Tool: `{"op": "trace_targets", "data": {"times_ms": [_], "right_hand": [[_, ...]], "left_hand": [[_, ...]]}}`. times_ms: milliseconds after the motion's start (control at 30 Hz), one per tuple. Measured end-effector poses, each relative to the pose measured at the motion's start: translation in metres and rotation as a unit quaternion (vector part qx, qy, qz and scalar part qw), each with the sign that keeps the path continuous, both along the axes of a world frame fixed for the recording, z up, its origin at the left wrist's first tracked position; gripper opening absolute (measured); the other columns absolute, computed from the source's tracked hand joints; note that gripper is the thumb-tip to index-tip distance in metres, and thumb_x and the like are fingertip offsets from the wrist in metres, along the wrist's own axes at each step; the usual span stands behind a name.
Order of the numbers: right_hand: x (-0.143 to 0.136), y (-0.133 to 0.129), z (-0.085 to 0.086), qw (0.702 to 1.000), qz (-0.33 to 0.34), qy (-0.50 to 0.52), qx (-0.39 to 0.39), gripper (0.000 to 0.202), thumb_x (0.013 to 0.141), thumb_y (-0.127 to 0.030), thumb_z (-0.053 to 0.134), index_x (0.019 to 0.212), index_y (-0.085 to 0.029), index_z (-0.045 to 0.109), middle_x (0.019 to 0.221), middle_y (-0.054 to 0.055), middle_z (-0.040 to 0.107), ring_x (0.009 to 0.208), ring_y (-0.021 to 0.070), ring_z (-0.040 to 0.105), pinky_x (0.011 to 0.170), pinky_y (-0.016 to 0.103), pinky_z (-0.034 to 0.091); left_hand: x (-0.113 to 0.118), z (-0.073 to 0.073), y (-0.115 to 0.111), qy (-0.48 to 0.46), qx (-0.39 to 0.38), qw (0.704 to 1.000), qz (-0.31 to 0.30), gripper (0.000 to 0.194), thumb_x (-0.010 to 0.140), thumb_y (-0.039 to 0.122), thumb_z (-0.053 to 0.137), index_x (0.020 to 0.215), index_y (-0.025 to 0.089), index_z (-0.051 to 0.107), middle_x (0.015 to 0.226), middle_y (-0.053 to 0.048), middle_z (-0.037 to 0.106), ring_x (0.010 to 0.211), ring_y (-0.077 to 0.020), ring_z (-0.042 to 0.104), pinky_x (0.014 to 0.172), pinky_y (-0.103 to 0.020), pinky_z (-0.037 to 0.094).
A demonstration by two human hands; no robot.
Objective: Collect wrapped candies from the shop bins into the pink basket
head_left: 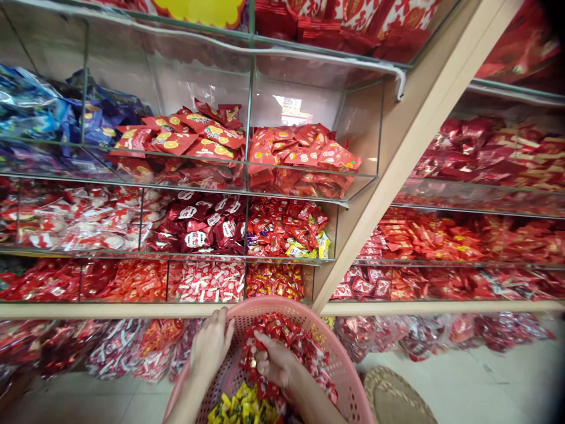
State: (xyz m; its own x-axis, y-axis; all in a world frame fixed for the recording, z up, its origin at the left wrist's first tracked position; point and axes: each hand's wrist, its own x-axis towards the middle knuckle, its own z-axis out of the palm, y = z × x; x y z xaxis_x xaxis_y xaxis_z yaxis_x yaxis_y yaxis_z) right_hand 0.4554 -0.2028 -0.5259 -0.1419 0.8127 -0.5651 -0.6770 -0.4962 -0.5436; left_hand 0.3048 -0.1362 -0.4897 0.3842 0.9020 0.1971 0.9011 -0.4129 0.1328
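A pink perforated basket stands low in the middle, holding red-wrapped candies and a heap of yellow ones. Over its left rim lies my left hand, back upward, fingers bent over the edge and pressed close together. Inside the basket, my right hand curls its fingers among the red candies, thumb on top. Red wrappers show at its fingertips, though how many pieces it grips is hidden.
Glass-fronted shelves hold red candy packs, blue packs and dark red packs. A slanting wooden post divides them. Bagged candies lie beneath the lowest shelf. A round woven stool stands right of the basket.
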Motion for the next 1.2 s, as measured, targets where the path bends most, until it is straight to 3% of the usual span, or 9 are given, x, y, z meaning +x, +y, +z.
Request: {"op": "trace_targets", "data": {"times_ms": [133, 333, 467, 567, 733, 833, 933, 1033, 1200], "right_hand": [[0.006, -0.020, 0.012, 0.999, 0.007, 0.030, -0.030, 0.020, 0.070, -0.031, 0.066, 0.075, -0.012, 0.061, 0.055, -0.001, 0.058, 0.034, -0.0013, 0.034, 0.035, 0.010, 0.020], [0.039, -0.049, 0.049, 0.993, 0.002, -0.076, 0.090, 0.037, 0.064, -0.027, 0.071, 0.099, -0.021, 0.060, 0.077, 0.000, 0.065, 0.059, 0.0073, 0.058, 0.055, 0.018, 0.042], [0.070, -0.047, 0.058, 0.968, -0.054, -0.198, 0.146, 0.036, 0.060, -0.035, 0.075, 0.088, -0.019, 0.059, 0.081, 0.002, 0.064, 0.077, 0.0164, 0.063, 0.070, 0.029, 0.047], [0.088, -0.038, 0.053, 0.915, -0.057, -0.352, 0.190, 0.029, 0.067, -0.042, 0.066, 0.083, -0.018, 0.058, 0.077, 0.003, 0.064, 0.075, 0.0191, 0.062, 0.071, 0.033, 0.046], [0.099, -0.026, 0.053, 0.689, -0.014, -0.677, 0.258, 0.022, 0.080, -0.027, 0.049, 0.096, -0.021, 0.063, 0.092, 0.006, 0.062, 0.088, 0.0207, 0.056, 0.080, 0.032, 0.041], [0.092, -0.021, 0.052, 0.616, 0.017, -0.746, 0.255, 0.026, 0.083, -0.021, 0.044, 0.102, -0.021, 0.062, 0.094, 0.007, 0.062, 0.090, 0.0205, 0.055, 0.082, 0.031, 0.039], [0.083, -0.014, 0.044, 0.574, 0.040, -0.779, 0.250, 0.027, 0.084, -0.019, 0.042, 0.102, -0.021, 0.062, 0.098, 0.008, 0.063, 0.092, 0.0209, 0.054, 0.086, 0.033, 0.037], [0.078, -0.010, 0.037, 0.554, 0.026, -0.788, 0.267, 0.030, 0.085, -0.020, 0.040, 0.108, -0.021, 0.059, 0.102, 0.007, 0.063, 0.095, 0.0211, 0.053, 0.088, 0.035, 0.037], [0.087, -0.022, 0.039, 0.594, -0.063, -0.758, 0.262, 0.028, 0.088, -0.023, 0.034, 0.108, -0.019, 0.054, 0.099, 0.007, 0.061, 0.093, 0.0182, 0.053, 0.084, 0.031, 0.040]], "left_hand": [[-0.001, -0.004, 0.001, -0.004, 0.007, 1.000, 0.002, 0.037, 0.089, 0.034, 0.029, 0.113, 0.015, 0.050, 0.100, -0.011, 0.063, 0.086, -0.0186, 0.061, 0.072, -0.028, 0.045], [-0.001, -0.003, 0.001, 0.002, 0.004, 1.000, 0.003, 0.039, 0.089, 0.035, 0.027, 0.113, 0.015, 0.050, 0.101, -0.011, 0.063, 0.087, -0.0187, 0.060, 0.072, -0.028, 0.045], [0.000, 0.001, -0.001, 0.006, -0.004, 1.000, 0.003, 0.038, 0.089, 0.034, 0.027, 0.113, 0.014, 0.050, 0.101, -0.011, 0.063, 0.087, -0.0189, 0.060, 0.071, -0.028, 0.045], [0.001, 0.003, -0.001, 0.011, -0.004, 1.000, 0.005, 0.038, 0.089, 0.033, 0.026, 0.112, 0.014, 0.049, 0.101, -0.010, 0.063, 0.088, -0.0191, 0.060, 0.072, -0.028, 0.045], [0.000, 0.002, 0.000, 0.014, -0.001, 1.000, -0.001, 0.038, 0.090, 0.033, 0.025, 0.111, 0.014, 0.050, 0.098, -0.010, 0.063, 0.086, -0.0198, 0.061, 0.072, -0.030, 0.046], [0.000, 0.000, 0.001, 0.011, 0.002, 1.000, 0.000, 0.039, 0.090, 0.033, 0.025, 0.112, 0.013, 0.049, 0.100, -0.010, 0.063, 0.087, -0.0202, 0.060, 0.073, -0.030, 0.046], [0.000, -0.002, 0.001, 0.013, 0.001, 1.000, 0.000, 0.039, 0.090, 0.033, 0.026, 0.113, 0.013, 0.049, 0.101, -0.011, 0.062, 0.087, -0.0198, 0.060, 0.072, -0.030, 0.046], [-0.001, -0.002, 0.002, 0.016, -0.004, 1.000, 0.002, 0.039, 0.089, 0.034, 0.026, 0.114, 0.014, 0.049, 0.102, -0.011, 0.062, 0.087, -0.0192, 0.060, 0.071, -0.028, 0.046], [-0.001, -0.003, 0.003, 0.015, -0.007, 1.000, 0.000, 0.041, 0.089, 0.034, 0.025, 0.115, 0.013, 0.049, 0.104, -0.012, 0.062, 0.091, -0.0201, 0.060, 0.073, -0.029, 0.046]]}}
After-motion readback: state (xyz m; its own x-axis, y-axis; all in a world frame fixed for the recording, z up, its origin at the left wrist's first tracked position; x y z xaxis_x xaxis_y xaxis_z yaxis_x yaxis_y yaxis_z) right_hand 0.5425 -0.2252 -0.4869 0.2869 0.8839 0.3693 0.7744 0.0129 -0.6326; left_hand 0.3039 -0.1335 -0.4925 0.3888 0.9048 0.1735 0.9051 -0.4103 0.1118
